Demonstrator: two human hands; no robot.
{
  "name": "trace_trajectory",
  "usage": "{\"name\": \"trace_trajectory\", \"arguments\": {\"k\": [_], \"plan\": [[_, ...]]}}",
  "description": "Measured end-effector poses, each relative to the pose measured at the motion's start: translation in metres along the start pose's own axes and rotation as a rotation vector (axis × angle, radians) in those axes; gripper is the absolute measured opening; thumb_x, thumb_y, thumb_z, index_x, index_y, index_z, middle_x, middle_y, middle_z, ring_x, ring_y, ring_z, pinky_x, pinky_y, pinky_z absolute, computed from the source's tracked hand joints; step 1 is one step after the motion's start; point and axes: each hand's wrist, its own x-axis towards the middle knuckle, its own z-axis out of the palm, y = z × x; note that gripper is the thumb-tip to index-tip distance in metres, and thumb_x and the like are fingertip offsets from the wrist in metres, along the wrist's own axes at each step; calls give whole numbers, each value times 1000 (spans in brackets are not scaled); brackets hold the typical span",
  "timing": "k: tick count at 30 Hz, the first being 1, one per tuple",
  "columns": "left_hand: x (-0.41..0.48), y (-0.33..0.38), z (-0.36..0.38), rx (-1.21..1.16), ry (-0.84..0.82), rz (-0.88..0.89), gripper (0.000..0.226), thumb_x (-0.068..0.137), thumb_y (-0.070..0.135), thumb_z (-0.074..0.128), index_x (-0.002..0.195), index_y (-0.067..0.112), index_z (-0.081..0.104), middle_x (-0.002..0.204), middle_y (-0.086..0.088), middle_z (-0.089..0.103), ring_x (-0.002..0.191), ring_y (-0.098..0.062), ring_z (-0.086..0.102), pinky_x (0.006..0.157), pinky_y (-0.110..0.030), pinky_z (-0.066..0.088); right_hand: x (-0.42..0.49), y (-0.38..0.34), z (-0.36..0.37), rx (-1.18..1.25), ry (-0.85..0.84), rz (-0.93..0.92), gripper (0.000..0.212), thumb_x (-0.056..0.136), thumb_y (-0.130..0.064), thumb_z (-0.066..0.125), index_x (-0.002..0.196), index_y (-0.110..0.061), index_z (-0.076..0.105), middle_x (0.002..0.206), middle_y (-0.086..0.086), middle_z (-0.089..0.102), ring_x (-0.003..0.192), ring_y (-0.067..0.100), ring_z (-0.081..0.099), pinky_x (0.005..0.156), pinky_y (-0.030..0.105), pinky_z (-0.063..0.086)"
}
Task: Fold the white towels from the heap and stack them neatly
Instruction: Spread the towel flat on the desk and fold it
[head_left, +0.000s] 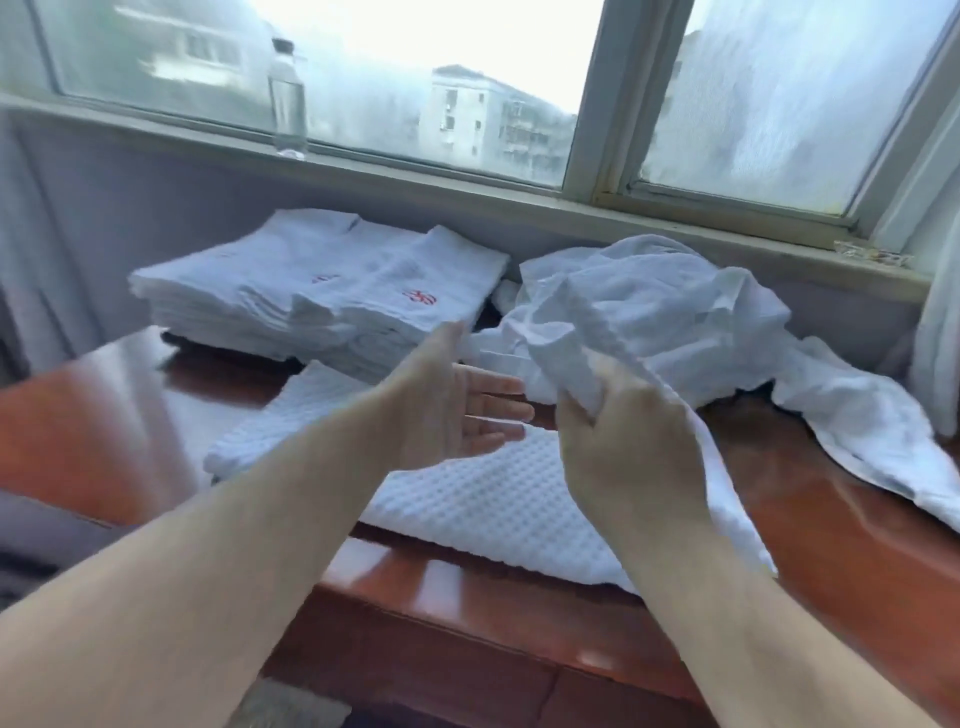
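My right hand grips a crumpled white towel and holds it up from the heap of unfolded towels at the right. My left hand hovers open, palm turned right, fingers straight, a short way left of that towel and not touching it. Below both hands a white waffle-textured towel lies spread flat on the red-brown wooden table. A stack of folded white towels with red embroidered marks sits at the back left under the window.
A clear plastic bottle stands on the window sill behind the stack. A white curtain hangs at the far right. The table's front edge runs just below the spread towel.
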Motion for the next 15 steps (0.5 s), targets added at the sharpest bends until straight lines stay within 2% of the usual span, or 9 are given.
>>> {"name": "trace_trajectory", "arguments": {"k": [1,2,4,6,8,10,13,15], "plan": [[-9,10,-19,10,-51,-33,84,91,75,31,105,6,75,108,-16,74,90,-29,73,69,-32,57,-6,-16,13,-88,-53,-95,16,97,-26,54,111,-30,62,75,-9,63,69,19,57,61,31,43],[-15,16,-37,51,-59,-54,76,90,73,39,106,8,75,107,-13,74,90,-27,73,71,-33,57,-12,-28,26,-168,-106,-189,25,97,-24,52,120,-31,59,82,-7,67,74,22,63,63,34,46],[-22,21,-64,136,28,-67,47,93,48,58,116,9,69,103,-11,74,85,-26,73,68,-35,59,-23,-49,50,-255,-205,-310,34,99,-20,46,130,-31,53,97,-6,70,85,22,69,67,35,48],[-25,20,-87,231,176,-61,33,95,22,61,120,0,65,100,-14,75,83,-29,74,70,-40,61,-29,-62,67,-233,-297,-362,35,97,-19,46,131,-29,50,103,-7,68,90,21,67,65,35,42],[-27,20,-107,325,262,-66,29,96,17,61,116,-4,66,102,-18,75,89,-34,74,81,-48,61,-31,-68,76,-202,-363,-382,32,95,-27,52,127,-31,51,104,-9,66,94,20,65,64,33,36],[-28,23,-122,443,319,-60,31,96,23,63,117,0,67,109,-20,73,101,-38,71,94,-56,55,-28,-69,80,-249,-426,-378,25,92,-35,55,117,-32,51,102,-11,63,97,17,60,63,31,34],[-28,34,-140,727,415,-14,30,97,34,63,119,14,65,109,-10,71,100,-29,70,91,-47,56,-21,-72,88,-315,-451,-407,9,93,-32,52,93,-28,44,84,-9,54,79,17,50,57,32,31],[-25,41,-150,937,412,-39,32,101,35,55,128,18,62,119,-4,67,107,-26,65,98,-44,51,-14,-79,97,-327,-425,-446,15,91,-26,55,84,-26,41,72,-8,49,68,18,43,53,31,30]]}}
